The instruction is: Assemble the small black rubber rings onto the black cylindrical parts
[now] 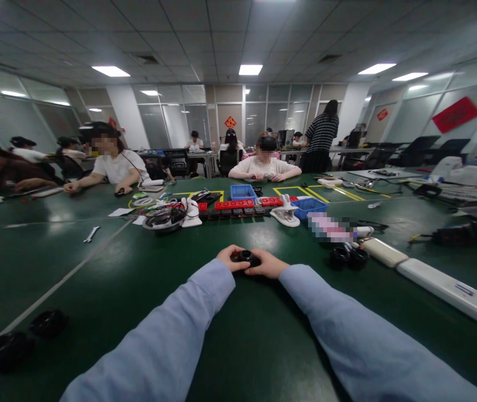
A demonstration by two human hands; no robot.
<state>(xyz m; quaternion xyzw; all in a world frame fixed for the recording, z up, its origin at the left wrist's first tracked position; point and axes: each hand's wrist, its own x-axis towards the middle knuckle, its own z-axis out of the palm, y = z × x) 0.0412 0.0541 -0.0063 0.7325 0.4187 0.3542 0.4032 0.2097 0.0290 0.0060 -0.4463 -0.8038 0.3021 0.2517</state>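
Both arms reach forward in light blue sleeves over the green table. My left hand point(231, 258) and my right hand point(266, 264) are closed around a round black part point(246, 256) with a ring-shaped top, one hand on each side. The thumbs meet at its near edge. Its lower portion is hidden by my fingers, so its exact kind cannot be made out. Similar black round parts point(349, 257) sit to the right of my right hand. More black parts point(4, 350) lie at the near left of the table.
Red and black socket modules point(234, 208) line the table's middle, by blue bins point(242, 192) and coiled cables point(165, 218). A wrench point(91, 234) lies left. Long white casings point(451, 290) stretch along the right. Across the table sits a person point(264, 162); another person point(115, 162) works at left.
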